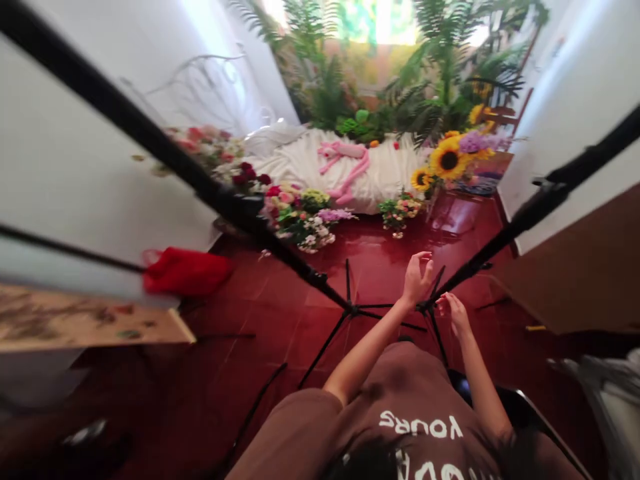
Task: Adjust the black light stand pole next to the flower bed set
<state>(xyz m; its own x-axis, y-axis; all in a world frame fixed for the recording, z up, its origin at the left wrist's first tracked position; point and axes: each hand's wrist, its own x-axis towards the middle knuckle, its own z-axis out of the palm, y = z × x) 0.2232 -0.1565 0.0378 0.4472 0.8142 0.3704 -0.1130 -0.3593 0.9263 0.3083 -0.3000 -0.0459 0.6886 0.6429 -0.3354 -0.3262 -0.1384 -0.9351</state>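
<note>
Two bare hands reach forward over the person's brown shirt point(410, 380), and both look empty. The left hand point(417, 280) is partly open, its fingers bent and the thumb apart from them. The right hand point(454, 315) is open too, loosely curled, lower and a little to the right. Between them lies the foot of the right black stand point(555, 190), the thing nearest to both; whether either hand touches it, I cannot tell. Its pole leans up and out to the right edge of the view, and its thin legs spread over the dark red tiled floor point(300, 293). Just left of it, the left black stand point(220, 197) has its legs splayed too, its pole slanting to the upper left. Beyond the stands, a white cloth point(295, 160) lies in folds, with a long-limbed pink plush toy point(350, 151) on it. Mixed flowers point(300, 213) sit along its front left, a smaller bouquet point(400, 210) at its front right, and sunflowers point(447, 158) with purple blooms at its right end. Green fronds point(445, 40) rise behind, before a bright, colourful backdrop point(375, 60). Farther left, a red bag point(183, 272) lies near a blurred light wooden board point(90, 320); a brown panel point(575, 260) stands at the right.
</note>
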